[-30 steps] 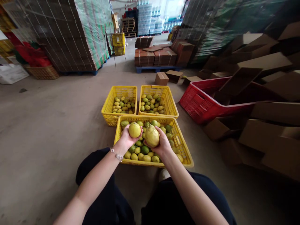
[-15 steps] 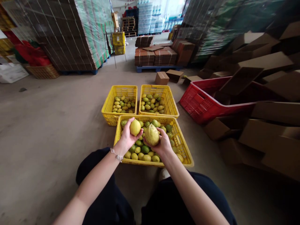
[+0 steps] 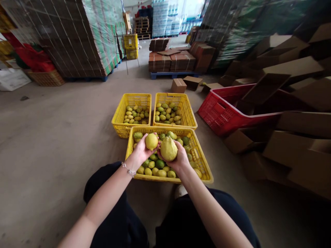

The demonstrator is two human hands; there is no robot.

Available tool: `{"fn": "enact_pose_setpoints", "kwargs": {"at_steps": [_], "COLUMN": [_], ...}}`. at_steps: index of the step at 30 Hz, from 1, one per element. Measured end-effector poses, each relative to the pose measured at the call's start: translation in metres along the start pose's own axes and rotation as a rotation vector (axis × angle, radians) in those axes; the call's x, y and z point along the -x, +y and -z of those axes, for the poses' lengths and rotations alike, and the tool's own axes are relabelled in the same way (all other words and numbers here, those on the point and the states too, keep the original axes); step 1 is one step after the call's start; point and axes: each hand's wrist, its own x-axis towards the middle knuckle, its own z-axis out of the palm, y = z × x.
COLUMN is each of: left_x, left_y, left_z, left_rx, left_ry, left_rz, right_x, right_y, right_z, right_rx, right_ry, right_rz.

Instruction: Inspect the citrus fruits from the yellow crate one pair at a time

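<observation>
My left hand (image 3: 140, 151) holds a small round yellow lemon (image 3: 151, 141), its fingers curled beneath the fruit. Close beside it, my right hand (image 3: 181, 159) grips a larger, lumpy yellow-green lemon (image 3: 169, 149). Both fruits are above the near yellow crate (image 3: 207, 172), where many green and yellow lemons lie, partly covered by my hands. Behind it stand two smaller yellow crates, the left one (image 3: 117, 115) and the right one (image 3: 190, 112), each with lemons at the bottom.
A red crate (image 3: 213, 112) with cardboard in it stands to the right, among piled open cardboard boxes (image 3: 292, 148). Flattened cartons (image 3: 172, 63) lie on a blue pallet farther back. Wrapped stacks (image 3: 72, 38) rise at the back left. My knees flank the near crate.
My left hand has shifted slightly right and down with the small lemon. The larger lemon has turned a little in my right hand, its tip less raised.
</observation>
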Motion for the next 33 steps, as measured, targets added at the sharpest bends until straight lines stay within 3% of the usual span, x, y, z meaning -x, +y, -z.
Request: {"fn": "enact_pose_setpoints", "kwargs": {"at_steps": [4,7,15,20,26,29,33], "left_x": [0.001,0.001,0.000,-0.002,-0.002,-0.002,-0.002], "left_y": [0.000,0.001,0.000,-0.002,0.003,0.004,0.001], "left_z": [-0.001,0.000,0.000,-0.001,0.000,0.000,-0.001], "left_rx": [-0.012,-0.024,0.127,0.125,0.294,0.322,0.264], "left_ry": [0.026,-0.020,-0.034,0.022,0.118,0.138,0.080], "left_rz": [-0.028,-0.045,0.095,0.033,-0.106,-0.079,-0.020], "right_x": [0.005,0.004,0.000,0.009,0.010,0.009,0.006], "right_y": [-0.003,-0.007,-0.011,-0.012,-0.015,-0.017,-0.016], "right_z": [0.000,0.002,0.006,0.003,0.003,0.004,0.004], "right_rx": [-0.001,-0.065,-0.011,-0.020,-0.022,-0.007,0.017], "right_ry": [0.013,0.028,-0.004,-0.104,-0.180,-0.190,-0.132], "right_rz": [0.072,0.040,0.033,0.092,0.080,0.056,0.005]}}
